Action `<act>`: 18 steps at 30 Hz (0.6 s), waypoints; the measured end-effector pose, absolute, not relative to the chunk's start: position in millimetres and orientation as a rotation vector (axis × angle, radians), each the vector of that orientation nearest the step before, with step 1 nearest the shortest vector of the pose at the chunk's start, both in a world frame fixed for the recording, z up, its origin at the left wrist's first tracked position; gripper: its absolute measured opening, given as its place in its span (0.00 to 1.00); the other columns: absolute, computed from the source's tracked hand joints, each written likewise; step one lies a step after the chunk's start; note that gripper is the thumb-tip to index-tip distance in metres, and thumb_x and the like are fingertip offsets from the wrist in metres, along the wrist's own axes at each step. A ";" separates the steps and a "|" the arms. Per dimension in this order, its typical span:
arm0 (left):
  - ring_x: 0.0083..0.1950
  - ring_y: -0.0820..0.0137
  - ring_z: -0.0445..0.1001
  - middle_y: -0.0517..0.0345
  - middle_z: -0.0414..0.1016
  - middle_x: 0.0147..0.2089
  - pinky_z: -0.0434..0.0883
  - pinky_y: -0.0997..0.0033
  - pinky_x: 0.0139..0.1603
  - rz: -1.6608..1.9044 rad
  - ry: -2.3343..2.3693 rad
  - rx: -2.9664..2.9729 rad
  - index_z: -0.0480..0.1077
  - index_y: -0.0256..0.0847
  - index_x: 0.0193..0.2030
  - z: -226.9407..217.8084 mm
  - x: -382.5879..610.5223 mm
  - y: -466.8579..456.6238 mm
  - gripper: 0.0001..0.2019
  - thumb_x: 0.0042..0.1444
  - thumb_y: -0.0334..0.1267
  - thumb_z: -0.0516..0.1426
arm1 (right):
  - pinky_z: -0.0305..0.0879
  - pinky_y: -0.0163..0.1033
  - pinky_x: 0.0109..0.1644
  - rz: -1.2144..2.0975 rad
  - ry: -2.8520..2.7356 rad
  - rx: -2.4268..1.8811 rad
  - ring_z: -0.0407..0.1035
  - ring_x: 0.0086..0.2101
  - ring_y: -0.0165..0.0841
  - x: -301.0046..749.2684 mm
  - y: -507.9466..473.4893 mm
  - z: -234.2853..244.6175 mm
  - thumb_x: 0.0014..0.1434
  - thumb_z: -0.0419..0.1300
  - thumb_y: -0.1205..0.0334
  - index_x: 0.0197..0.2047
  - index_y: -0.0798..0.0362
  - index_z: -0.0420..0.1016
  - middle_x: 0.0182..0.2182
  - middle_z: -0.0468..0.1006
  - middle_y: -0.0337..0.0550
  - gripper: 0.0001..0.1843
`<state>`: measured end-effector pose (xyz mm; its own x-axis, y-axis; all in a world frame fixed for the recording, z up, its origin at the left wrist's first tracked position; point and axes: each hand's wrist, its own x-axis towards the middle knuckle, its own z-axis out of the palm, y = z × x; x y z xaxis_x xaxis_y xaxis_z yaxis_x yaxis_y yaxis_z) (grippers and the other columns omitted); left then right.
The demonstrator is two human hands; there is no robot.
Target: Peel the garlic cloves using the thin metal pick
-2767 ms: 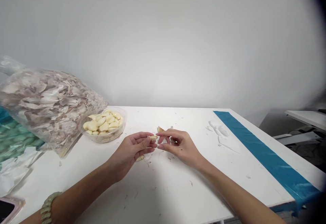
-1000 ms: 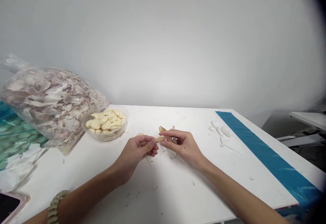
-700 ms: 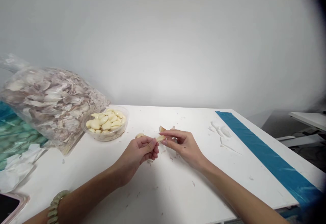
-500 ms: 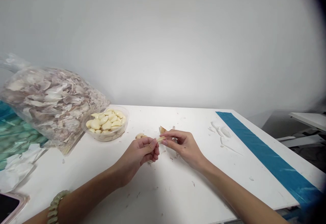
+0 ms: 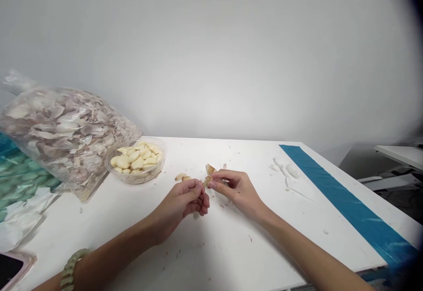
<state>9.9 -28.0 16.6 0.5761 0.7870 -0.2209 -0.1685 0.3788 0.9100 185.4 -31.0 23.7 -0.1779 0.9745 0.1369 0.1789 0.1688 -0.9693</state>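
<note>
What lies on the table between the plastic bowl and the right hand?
In the head view, mainly two small yellowish-brown pieces, lying just beyond the left hand.

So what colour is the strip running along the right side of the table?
The strip is blue, leaning towards teal; the head view shows it best.

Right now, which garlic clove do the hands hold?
The tan clove pinched between left hand and right hand; other tan pieces lie on the table, pale cloves in the tub.
</note>
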 end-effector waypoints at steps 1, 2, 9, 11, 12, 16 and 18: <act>0.29 0.74 0.66 0.59 0.69 0.28 0.62 0.71 0.33 0.683 0.726 1.002 0.63 0.38 0.28 16.4 10.0 -28.3 0.15 0.59 0.46 0.51 | 0.63 0.41 0.38 1.116 -1.548 -1.141 0.68 0.33 0.33 185.4 -31.1 23.5 0.52 0.64 0.54 0.33 0.51 0.78 0.32 0.78 0.42 0.10; 0.30 0.74 0.66 0.59 0.69 0.28 0.62 0.71 0.33 0.681 0.721 1.002 0.64 0.38 0.28 16.0 10.1 -28.5 0.15 0.59 0.46 0.51 | 0.63 0.41 0.38 1.119 -1.551 -1.132 0.68 0.33 0.32 185.6 -31.2 23.4 0.52 0.64 0.54 0.33 0.51 0.78 0.32 0.78 0.42 0.09; 0.30 0.74 0.66 0.58 0.68 0.30 0.62 0.70 0.35 0.661 0.689 1.018 0.64 0.37 0.31 13.8 11.3 -28.6 0.14 0.59 0.46 0.51 | 0.62 0.40 0.36 1.113 -1.585 -1.047 0.67 0.32 0.31 186.6 -32.0 22.7 0.52 0.64 0.57 0.35 0.48 0.79 0.33 0.78 0.41 0.07; 0.30 0.74 0.66 0.58 0.68 0.30 0.62 0.70 0.35 0.660 0.682 1.016 0.64 0.37 0.31 14.0 11.3 -28.5 0.14 0.59 0.46 0.51 | 0.62 0.41 0.36 1.107 -1.591 -1.028 0.67 0.32 0.31 186.5 -31.7 22.2 0.52 0.65 0.57 0.35 0.47 0.79 0.33 0.78 0.41 0.07; 0.30 0.74 0.65 0.58 0.68 0.30 0.62 0.71 0.34 0.663 0.678 1.012 0.64 0.37 0.31 14.3 11.2 -28.6 0.14 0.59 0.46 0.51 | 0.62 0.41 0.36 1.100 -1.596 -1.024 0.67 0.32 0.31 186.5 -31.5 21.8 0.51 0.65 0.57 0.35 0.47 0.80 0.32 0.78 0.41 0.07; 0.30 0.75 0.65 0.58 0.68 0.30 0.61 0.71 0.34 0.663 0.679 1.003 0.65 0.37 0.30 16.0 10.7 -29.5 0.14 0.59 0.47 0.52 | 0.62 0.40 0.34 1.064 -1.626 -1.041 0.65 0.29 0.29 186.3 -31.2 20.8 0.51 0.65 0.57 0.35 0.47 0.80 0.31 0.77 0.40 0.07; 0.30 0.75 0.65 0.58 0.68 0.30 0.62 0.71 0.34 0.662 0.683 1.003 0.65 0.37 0.30 16.9 10.5 -29.8 0.15 0.58 0.47 0.52 | 0.62 0.40 0.34 1.064 -1.626 -1.047 0.64 0.29 0.29 185.9 -31.3 21.2 0.51 0.65 0.57 0.34 0.47 0.80 0.31 0.77 0.40 0.07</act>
<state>10.5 -29.8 16.9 0.6157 0.7614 -0.2029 -0.1789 0.3858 0.9051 185.9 -31.3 21.2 -0.2356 0.9448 0.2278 0.1692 0.2707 -0.9477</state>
